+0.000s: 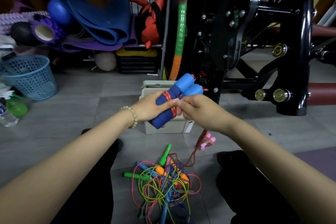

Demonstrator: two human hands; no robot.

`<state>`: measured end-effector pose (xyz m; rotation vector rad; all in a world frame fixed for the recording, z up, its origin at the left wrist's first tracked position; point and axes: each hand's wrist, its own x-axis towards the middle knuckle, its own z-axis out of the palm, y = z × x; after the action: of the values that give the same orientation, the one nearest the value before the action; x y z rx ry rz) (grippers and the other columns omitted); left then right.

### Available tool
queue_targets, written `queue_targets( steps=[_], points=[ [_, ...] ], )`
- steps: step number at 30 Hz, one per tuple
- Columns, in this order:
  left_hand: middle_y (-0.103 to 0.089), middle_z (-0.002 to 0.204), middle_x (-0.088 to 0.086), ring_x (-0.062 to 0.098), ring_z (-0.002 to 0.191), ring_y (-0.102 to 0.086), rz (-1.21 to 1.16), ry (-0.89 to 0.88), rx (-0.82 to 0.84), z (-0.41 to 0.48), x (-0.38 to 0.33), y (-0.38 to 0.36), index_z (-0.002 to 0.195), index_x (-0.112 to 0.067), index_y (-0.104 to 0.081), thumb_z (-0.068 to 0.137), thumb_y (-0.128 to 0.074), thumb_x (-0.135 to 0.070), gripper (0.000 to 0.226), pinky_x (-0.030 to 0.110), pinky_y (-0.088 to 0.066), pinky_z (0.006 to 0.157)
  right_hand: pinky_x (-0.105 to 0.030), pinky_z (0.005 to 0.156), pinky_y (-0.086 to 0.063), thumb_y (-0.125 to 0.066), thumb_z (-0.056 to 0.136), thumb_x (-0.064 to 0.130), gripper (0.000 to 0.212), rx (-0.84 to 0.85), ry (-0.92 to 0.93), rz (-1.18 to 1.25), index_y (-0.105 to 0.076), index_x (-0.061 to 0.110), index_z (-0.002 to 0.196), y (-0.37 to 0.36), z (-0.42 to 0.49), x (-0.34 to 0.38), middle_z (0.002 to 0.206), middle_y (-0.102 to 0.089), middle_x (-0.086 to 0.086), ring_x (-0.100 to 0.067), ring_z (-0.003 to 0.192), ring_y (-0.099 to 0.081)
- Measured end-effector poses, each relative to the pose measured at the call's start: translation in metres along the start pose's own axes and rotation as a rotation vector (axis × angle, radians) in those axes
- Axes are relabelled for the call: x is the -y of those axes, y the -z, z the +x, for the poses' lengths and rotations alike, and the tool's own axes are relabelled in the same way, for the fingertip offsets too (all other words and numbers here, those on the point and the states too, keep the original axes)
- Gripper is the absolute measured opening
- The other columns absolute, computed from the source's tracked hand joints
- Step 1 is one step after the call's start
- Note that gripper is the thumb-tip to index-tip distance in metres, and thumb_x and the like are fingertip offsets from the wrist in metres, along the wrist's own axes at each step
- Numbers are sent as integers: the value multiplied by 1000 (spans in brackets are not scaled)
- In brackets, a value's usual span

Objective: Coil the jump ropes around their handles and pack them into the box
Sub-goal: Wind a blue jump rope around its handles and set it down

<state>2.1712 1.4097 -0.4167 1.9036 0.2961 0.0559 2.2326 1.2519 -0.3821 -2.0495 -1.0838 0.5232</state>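
My left hand [148,106] grips a pair of blue foam jump-rope handles [183,89] held side by side, with a few turns of red rope [168,96] around them. My right hand [198,110] pinches the red rope right beside the handles. The loose end of that rope [195,152] trails down to the floor. Just behind my hands stands the beige box [169,127] with its lid up. A tangled pile of jump ropes [163,182] with green, orange and blue handles lies on the floor between my knees.
A pink-handled rope bundle [208,141] lies beside the box. A black exercise machine [254,42] stands to the right. A blue mesh basket [30,76], bottles, rolled mats and balls crowd the left and back. Grey tiled floor surrounds the box.
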Motion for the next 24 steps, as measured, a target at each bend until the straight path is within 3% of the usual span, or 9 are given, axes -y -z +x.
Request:
queue_targets(
  steps=[3,5,8,11,15,18,20,24],
  points=[
    [-66,96,-2,13,77,-66,92,-36,126,-4,-7,2,113,-29,-48,91,-52,-41,25,25,-55,68,-10,44,-32,-40,101,18,38,-20,-41,102,-52,12,66,14,2,-4,44,-41,12,1,37,-38],
    [-63,99,-7,5,81,-62,162,-105,163,-6,-12,5,117,-20,-50,89,-61,-32,33,15,-51,72,-10,41,-32,-40,100,19,38,-19,-66,151,-53,12,66,19,2,-7,46,-40,11,0,35,-37],
    [-64,84,-16,-3,74,-57,249,-174,196,-6,-17,5,94,-24,-58,76,-77,-30,27,14,-45,76,-9,45,-32,-44,99,20,37,-10,-44,50,-56,14,65,17,0,-5,41,-44,12,1,38,-41],
    [-67,75,-14,5,71,-60,389,-203,176,-5,-21,2,73,-32,-60,64,-81,-48,28,25,-49,74,-10,49,-32,-47,98,22,39,23,-17,-113,-57,14,61,18,-4,1,43,-46,12,0,42,-43],
    [-67,75,-5,19,75,-62,531,-248,122,-5,-27,1,69,-37,-59,52,-66,-70,38,43,-52,75,-25,53,-35,-50,96,26,37,5,-23,-172,-62,9,66,20,-6,2,51,-47,3,-8,46,-38],
    [-65,74,-5,19,73,-61,650,-249,184,-7,-31,4,75,-33,-59,59,-69,-64,37,43,-52,73,-29,58,-39,-61,89,34,24,21,89,-449,-64,15,76,23,-10,8,59,-53,4,-7,53,-43],
    [-63,72,-11,15,70,-58,740,-262,215,-11,-34,5,72,-40,-54,67,-75,-54,25,36,-51,71,-27,58,-37,-69,83,35,18,100,170,-592,-59,21,87,32,-14,18,65,-56,7,-4,57,-45],
    [-59,71,-16,8,66,-55,833,-281,247,-17,-43,5,69,-44,-48,70,-77,-45,29,26,-46,65,-26,59,-30,-63,86,36,12,171,361,-880,-56,27,88,44,-17,31,77,-59,7,-7,65,-47]
  ],
)
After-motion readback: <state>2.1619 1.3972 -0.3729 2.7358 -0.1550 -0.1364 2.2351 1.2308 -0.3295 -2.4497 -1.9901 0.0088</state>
